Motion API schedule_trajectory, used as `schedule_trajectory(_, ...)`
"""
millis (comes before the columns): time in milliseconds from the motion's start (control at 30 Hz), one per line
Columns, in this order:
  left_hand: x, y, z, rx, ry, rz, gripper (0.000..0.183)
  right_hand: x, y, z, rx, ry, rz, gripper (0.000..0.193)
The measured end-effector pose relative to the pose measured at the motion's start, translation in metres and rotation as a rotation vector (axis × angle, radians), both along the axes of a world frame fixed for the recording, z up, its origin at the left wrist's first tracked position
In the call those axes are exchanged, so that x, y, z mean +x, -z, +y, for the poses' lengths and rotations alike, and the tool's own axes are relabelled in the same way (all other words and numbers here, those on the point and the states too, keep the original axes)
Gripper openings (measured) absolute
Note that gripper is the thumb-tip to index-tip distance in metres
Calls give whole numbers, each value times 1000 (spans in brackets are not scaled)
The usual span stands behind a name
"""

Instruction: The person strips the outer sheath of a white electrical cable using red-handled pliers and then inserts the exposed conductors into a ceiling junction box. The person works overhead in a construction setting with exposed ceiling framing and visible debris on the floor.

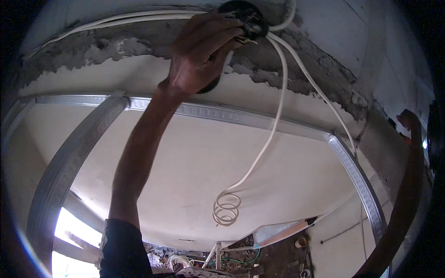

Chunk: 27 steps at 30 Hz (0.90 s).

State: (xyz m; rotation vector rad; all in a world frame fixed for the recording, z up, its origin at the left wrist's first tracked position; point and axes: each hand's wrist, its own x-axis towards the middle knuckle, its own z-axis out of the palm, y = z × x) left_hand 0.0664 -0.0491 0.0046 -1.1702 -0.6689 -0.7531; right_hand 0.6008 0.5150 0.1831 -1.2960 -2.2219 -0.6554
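Note:
My left hand reaches up to a round black electrical box set in rough plaster. Its fingers are closed at the box's edge, pinching short electrical wires whose pale ends poke out past the fingertips. White cables run into the box from several sides, and one white cable hangs down, ending in a loose coil. Far to the right, my right hand is raised and closed beside the wall. A dark object with a red-orange part shows under it, too dim to name.
A metal profile frame crosses below the box, with an upright post at left and another at right. A cream panel fills the frame. Rubble, cable coils and a green hose lie on the floor below.

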Motion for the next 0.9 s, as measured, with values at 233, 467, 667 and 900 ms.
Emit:
schedule_trajectory(233,8,25,-36,204,310,-549,23,-106,22,10,14,178,-178,33)
schedule_trajectory(467,14,-4,-6,83,356,-691,27,-42,-51,72,654,350,-504,22)
schedule_trajectory(667,81,18,-8,180,445,-741,24,-171,-1,-222,697,-1079,869,25)
schedule_trajectory(900,151,147,-22,-590,1041,-1084,61,-252,263,-473,-537,-1490,715,30)
